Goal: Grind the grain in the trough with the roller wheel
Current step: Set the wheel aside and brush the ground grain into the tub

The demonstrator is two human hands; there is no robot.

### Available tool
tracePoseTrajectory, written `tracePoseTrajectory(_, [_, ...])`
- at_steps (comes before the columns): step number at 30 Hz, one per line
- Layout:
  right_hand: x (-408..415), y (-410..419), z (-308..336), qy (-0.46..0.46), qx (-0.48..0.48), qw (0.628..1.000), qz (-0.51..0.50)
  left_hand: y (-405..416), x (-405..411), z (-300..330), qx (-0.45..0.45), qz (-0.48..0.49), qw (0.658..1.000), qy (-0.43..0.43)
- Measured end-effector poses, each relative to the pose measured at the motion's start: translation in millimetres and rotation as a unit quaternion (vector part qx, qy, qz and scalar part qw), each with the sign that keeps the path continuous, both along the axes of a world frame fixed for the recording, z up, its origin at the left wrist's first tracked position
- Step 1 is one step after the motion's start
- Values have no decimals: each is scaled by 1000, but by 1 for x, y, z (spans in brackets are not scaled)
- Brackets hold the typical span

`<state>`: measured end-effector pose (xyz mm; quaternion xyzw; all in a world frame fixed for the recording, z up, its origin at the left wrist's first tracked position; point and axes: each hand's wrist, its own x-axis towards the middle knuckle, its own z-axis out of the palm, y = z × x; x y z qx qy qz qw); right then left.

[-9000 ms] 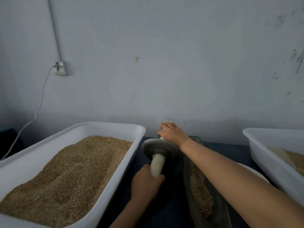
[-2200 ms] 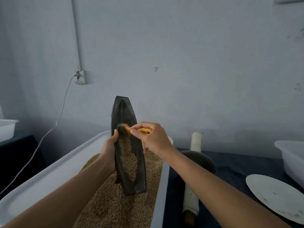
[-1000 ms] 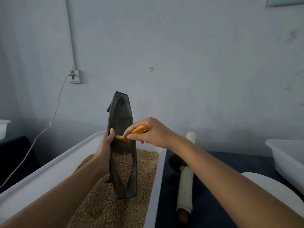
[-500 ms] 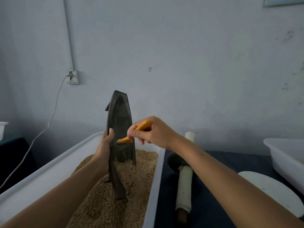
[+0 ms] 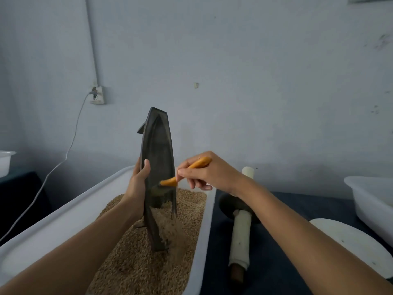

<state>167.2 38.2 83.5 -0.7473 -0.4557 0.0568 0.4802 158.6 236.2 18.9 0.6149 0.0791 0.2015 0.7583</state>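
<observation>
Nearest the camera, both bare forearms extend forward over a large white tub [image 5: 63, 220] filled with tan grain [image 5: 140, 262]. The dark boat-shaped trough [image 5: 156, 158] stands almost upright in this tub, its lower tip resting in the grain and its hollow side facing the camera. The left hand [image 5: 138, 184] is closed around the trough's left edge at mid-height, thumb laid on the inner face. The right hand [image 5: 209, 173] is closed in a pinch grip on the orange handle of a small brush [image 5: 187, 171], whose head touches the trough's inner surface just above the grain level (bristle detail is too blurred to resolve). Fine pale material lies on the grain below the trough's open lower end. To the right of the tub, on a dark table surface [image 5: 276, 262], the roller wheel [image 5: 239, 206] lies untouched, its dark disc threaded on a long axle wrapped in white, pointing toward the camera. Further right lie a flat white round plate [image 5: 348, 241] and a second white tub [image 5: 374, 199] at the frame edge. Beyond, a pale wall [image 5: 255, 81] carries a socket [image 5: 97, 95] with a white cable [image 5: 53, 171] trailing down to the left.
</observation>
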Motion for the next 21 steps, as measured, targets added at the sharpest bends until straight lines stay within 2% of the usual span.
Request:
tracePoseTrajectory(2, [-3,6,-5,-10,25,999,-28,0,0,0,-6,4,1000,5])
tracePoseTrajectory(4, [-6,11,-14,5,10,999,-34,1,0,0,-6,0,1000,-9])
tracePoseTrajectory(11, [-16,1,-16,130,-19,991,-37,1,-1,2,-10,17,998,-57])
tracePoseTrajectory(13, [-18,-2,-9,139,2,989,-52,1,-1,4,-10,19,998,-65])
tracePoseTrajectory(18, [-23,10,-11,162,148,973,-75,0,0,4,11,36,997,-71])
tracePoseTrajectory(21, [-29,20,-23,180,127,972,-78,0,0,2,22,43,996,-81])
